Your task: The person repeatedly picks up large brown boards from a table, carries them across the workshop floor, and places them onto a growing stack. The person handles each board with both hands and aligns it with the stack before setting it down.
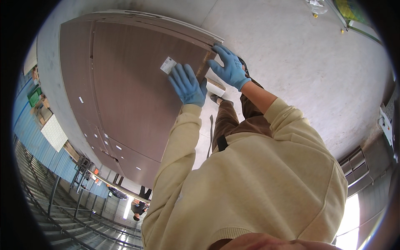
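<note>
Atop the stack (pixel 177 27), the brown panel (pixel 133 79) has a left hand (pixel 186 88) on it, fingers loosely spread; right hand's (pixel 230 70) by the corner, thumb apart. Lopsided pulling could chip it imo.

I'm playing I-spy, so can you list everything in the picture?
Boards: uncounted stack, brown, left
Big label: one, white, on boards
Small labels: several, white, on boards
Block: one, mostly white, beside boards
Bits: two, yellow, top right
Floor: one, grey, upper right
Box: one, green, far left
Clutter: uncountable, mixed colours, far left
Person: one, dark clothes, lower left
Sweatshirt: one, beige, lower middle
Trousers: one pair, brown, centre
Left hand: one, blue glove, on boards
Right hand: one, blue glove, at boards' corner
</note>
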A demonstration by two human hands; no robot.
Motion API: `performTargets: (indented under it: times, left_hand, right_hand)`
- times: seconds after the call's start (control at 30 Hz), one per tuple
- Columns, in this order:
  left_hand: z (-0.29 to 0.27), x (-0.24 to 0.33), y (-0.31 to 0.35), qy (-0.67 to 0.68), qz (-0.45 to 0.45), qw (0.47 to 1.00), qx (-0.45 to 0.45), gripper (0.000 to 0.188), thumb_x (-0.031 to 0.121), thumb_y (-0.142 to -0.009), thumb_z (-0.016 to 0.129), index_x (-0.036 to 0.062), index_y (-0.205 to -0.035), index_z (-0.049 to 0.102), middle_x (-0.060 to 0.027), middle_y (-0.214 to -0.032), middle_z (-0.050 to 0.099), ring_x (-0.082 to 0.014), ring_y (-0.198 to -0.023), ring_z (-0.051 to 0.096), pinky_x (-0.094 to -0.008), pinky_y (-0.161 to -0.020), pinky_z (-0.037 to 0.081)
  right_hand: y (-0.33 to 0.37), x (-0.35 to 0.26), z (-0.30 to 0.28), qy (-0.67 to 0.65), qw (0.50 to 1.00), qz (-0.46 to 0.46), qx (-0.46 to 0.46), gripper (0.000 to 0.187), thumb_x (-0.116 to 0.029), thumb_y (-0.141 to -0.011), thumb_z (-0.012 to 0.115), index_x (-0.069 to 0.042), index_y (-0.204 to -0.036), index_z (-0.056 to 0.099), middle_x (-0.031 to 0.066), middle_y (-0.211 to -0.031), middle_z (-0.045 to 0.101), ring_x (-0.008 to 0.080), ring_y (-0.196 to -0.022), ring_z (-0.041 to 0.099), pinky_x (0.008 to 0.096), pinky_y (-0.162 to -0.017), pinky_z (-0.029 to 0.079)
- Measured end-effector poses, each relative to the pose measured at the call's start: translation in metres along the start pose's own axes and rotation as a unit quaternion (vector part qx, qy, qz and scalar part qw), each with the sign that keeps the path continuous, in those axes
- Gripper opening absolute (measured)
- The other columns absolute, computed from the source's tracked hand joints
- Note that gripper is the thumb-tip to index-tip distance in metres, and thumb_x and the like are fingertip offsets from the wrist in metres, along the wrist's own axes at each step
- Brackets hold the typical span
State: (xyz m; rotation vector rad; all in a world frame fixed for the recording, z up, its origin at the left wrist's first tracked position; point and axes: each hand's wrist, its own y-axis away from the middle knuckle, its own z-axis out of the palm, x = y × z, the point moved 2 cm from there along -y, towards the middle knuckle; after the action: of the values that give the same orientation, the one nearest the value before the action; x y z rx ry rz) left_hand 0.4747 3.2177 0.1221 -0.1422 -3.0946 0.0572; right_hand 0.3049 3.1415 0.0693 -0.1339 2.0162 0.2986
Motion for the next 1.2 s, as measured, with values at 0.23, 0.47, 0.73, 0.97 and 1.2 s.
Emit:
performTargets:
  times: [0.23, 0.47, 0.73, 0.97, 1.2]
  left_hand:
    - [0.002, -0.001, -0.002, -0.001, 0.0, 1.0, 0.003, 0.083, 0.048, -0.098, 0.059, -0.006, -0.155, 0.032, -0.0326, -0.158, 0.033, -0.0545, -0.143, 0.036, -0.0694, -0.115, 0.027]
    - [0.004, -0.004, -0.002, 0.008, -0.003, 1.0, 0.006, 0.085, 0.049, -0.097, 0.06, -0.0064, -0.155, 0.031, -0.0332, -0.159, 0.031, -0.0554, -0.144, 0.035, -0.071, -0.116, 0.025]
    - [0.001, -0.009, 0.001, 0.025, -0.012, 0.999, -0.022, 0.085, 0.048, -0.097, 0.06, -0.0066, -0.155, 0.031, -0.0348, -0.157, 0.033, -0.0562, -0.144, 0.034, -0.0706, -0.117, 0.023]
    - [-0.001, -0.012, 0.003, 0.042, -0.039, 0.998, -0.031, 0.088, 0.046, -0.087, 0.07, -0.0062, -0.151, 0.039, -0.0325, -0.158, 0.035, -0.0533, -0.148, 0.03, -0.0703, -0.12, 0.019]
    - [-0.023, -0.026, 0.01, 0.11, -0.079, 0.99, -0.046, 0.086, 0.047, -0.083, 0.072, -0.0028, -0.148, 0.046, -0.0291, -0.158, 0.037, -0.0488, -0.151, 0.028, -0.068, -0.121, 0.019]
  right_hand:
    - [-0.004, -0.008, -0.007, 0.053, 0.998, -0.037, -0.01, 0.056, -0.036, -0.093, 0.069, -0.002, -0.136, 0.058, 0.023, -0.143, 0.057, 0.0417, -0.131, 0.055, 0.0484, -0.11, 0.043]
    - [-0.007, -0.008, -0.009, 0.046, 0.998, -0.044, -0.024, 0.057, -0.037, -0.093, 0.069, -0.002, -0.136, 0.058, 0.0236, -0.143, 0.057, 0.0422, -0.131, 0.054, 0.0494, -0.11, 0.043]
    - [-0.014, -0.01, -0.005, 0.018, 0.999, -0.035, -0.022, 0.053, -0.033, -0.089, 0.071, -0.004, -0.133, 0.061, 0.021, -0.143, 0.058, 0.0416, -0.131, 0.055, 0.0494, -0.109, 0.043]
    - [-0.049, -0.022, -0.011, 0.021, 0.994, -0.106, -0.029, 0.057, -0.033, -0.088, 0.073, 0.0, -0.133, 0.061, 0.0234, -0.142, 0.059, 0.0419, -0.129, 0.056, 0.0482, -0.11, 0.043]
    - [-0.077, -0.067, 0.012, 0.132, 0.959, -0.248, -0.029, 0.055, -0.033, -0.09, 0.073, 0.002, -0.131, 0.062, 0.0233, -0.14, 0.06, 0.0413, -0.129, 0.057, 0.0488, -0.108, 0.044]
